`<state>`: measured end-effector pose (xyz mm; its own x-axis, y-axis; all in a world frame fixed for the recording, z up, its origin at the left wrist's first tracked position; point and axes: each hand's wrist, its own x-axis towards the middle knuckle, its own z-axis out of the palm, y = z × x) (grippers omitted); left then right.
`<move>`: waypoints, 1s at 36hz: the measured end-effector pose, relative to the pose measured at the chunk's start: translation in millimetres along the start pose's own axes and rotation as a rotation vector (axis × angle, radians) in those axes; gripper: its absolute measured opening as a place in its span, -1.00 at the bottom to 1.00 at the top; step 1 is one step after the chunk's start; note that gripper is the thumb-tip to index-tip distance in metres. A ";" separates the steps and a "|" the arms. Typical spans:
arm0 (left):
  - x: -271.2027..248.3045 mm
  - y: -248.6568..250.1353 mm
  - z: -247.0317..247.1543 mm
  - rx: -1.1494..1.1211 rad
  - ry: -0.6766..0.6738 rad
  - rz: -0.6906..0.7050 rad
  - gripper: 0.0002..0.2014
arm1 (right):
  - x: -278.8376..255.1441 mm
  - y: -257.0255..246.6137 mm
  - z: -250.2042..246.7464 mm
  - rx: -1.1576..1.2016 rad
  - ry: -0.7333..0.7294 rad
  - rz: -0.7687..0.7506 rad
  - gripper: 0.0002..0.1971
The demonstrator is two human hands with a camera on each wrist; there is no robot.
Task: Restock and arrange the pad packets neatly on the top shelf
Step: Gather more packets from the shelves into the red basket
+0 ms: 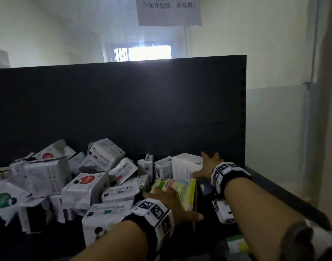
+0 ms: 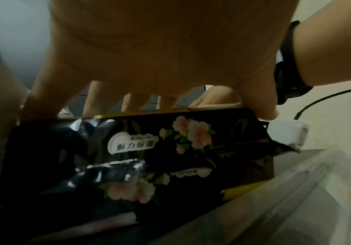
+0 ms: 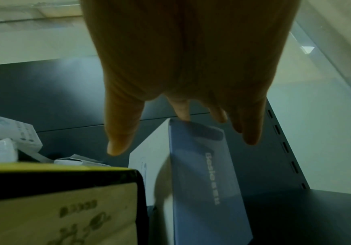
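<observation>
Where the head camera looks down on the dark top shelf (image 1: pixel 285 193), a jumbled heap of white pad packets (image 1: pixel 82 185) fills its left and middle, some lying flat, some tilted against each other. At the right end of the heap the left hand (image 1: pixel 167 196) grips a yellow-green packet (image 1: pixel 182 189) from above, fingers over its far edge and thumb on the near side. Just beyond, the right hand (image 1: pixel 204 166) lies with straight fingers against a white box (image 1: pixel 184 164) that stands upright near the black back panel (image 1: pixel 123 102). A printed paper sign (image 1: pixel 169 10) hangs overhead.

From the left wrist, the left hand (image 2: pixel 160 49) spans the top edge of the packet (image 2: pixel 141 157), whose underside is glossy black with pink flowers; the thumb (image 2: pixel 260 106) presses one end and the fingers (image 2: pixel 90 99) curl over the far side.

From the right wrist, the right hand (image 3: pixel 183 66) is spread, holding nothing, its fingertips (image 3: pixel 183 114) touching the top far edge of the box (image 3: pixel 202 174), which shows one white side and one blue. The yellow-edged packet (image 3: pixel 61 199) sits near left.
</observation>
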<state>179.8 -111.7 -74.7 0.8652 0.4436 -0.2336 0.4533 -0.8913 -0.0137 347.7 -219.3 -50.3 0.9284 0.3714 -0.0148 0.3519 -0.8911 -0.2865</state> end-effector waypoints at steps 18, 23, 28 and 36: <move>-7.3 2.8 -3.7 -0.211 0.237 0.062 0.00 | -49.3 -8.2 -27.4 -0.003 0.219 0.161 -0.38; -13.7 2.6 -32.9 -0.515 0.338 0.134 0.05 | -71.7 3.2 -50.2 0.057 0.272 0.202 -0.25; -19.6 -1.4 -26.3 -0.411 0.211 0.304 -0.10 | -103.0 7.3 -56.5 0.039 0.267 0.238 -0.25; -35.2 -5.5 25.1 -0.011 0.206 0.366 0.13 | -127.7 5.2 -41.4 -0.012 0.275 0.261 -0.28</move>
<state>141.5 -124.8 -90.8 0.9939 0.1081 -0.0216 0.1090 -0.9930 0.0445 235.9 -282.1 -10.3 0.9837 0.0488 0.1728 0.0991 -0.9501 -0.2957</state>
